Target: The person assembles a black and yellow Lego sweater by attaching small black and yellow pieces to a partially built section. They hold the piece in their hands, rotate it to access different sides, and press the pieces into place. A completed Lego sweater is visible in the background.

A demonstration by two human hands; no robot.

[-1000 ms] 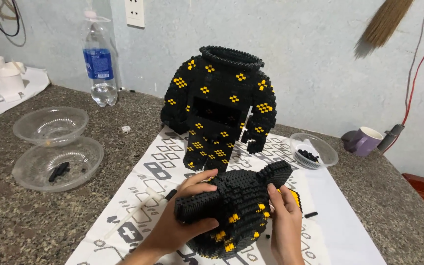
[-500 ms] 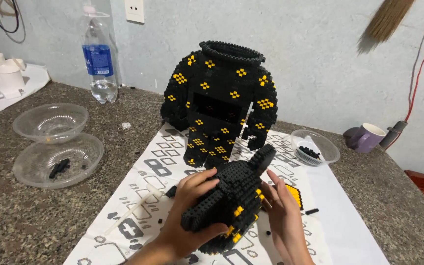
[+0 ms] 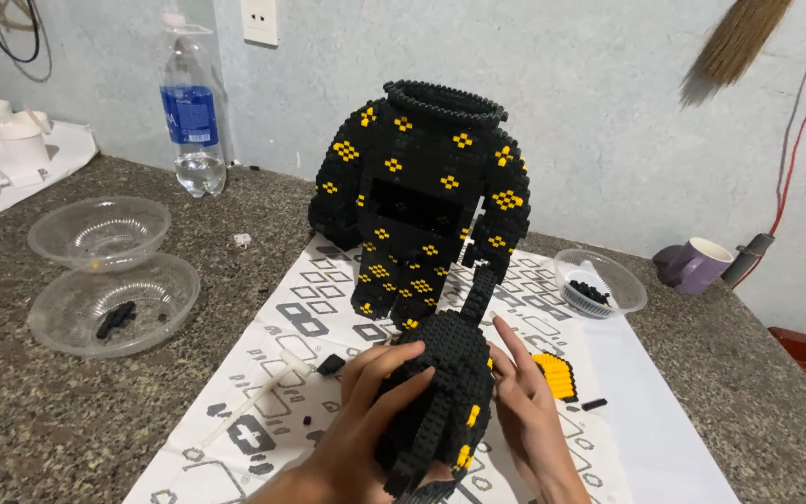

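Held piece: a black brick-built section with yellow studs (image 3: 440, 392) sits at 6 o'clock on the printed sheet, stood nearly on end, its thin black tail-like arm pointing up toward 12 o'clock.
Left hand: the left hand (image 3: 370, 411) wraps the piece's left flank, fingers curled over its top and closed on it.
Right hand: the right hand (image 3: 524, 406) lies flat against the right flank, fingers straight and pressed to the bricks, so the piece is clamped between both palms.
Change: a second ago the piece lay broad and low across the sheet; half a second ago it was tilting; now it is turned upright and narrower to the camera, a different face shown. The turn looks like repositioning, not joining; the piece is apart from the large figure.
Large figure: a black headless body with yellow patches (image 3: 422, 205) stands at 12 o'clock, just beyond the arm's tip.
Sheet: white instruction sheet (image 3: 272, 373) under both.
Loose parts: a yellow brick patch (image 3: 555, 375) at 3 o'clock, just beside the right hand.
Bowls: two clear bowls (image 3: 114, 303) at 9 o'clock, a small dish of black bricks (image 3: 599, 283) at 2 o'clock.
Farther off: a water bottle (image 3: 190, 112) at 11 o'clock, a purple mug (image 3: 697, 264) at 2 o'clock.
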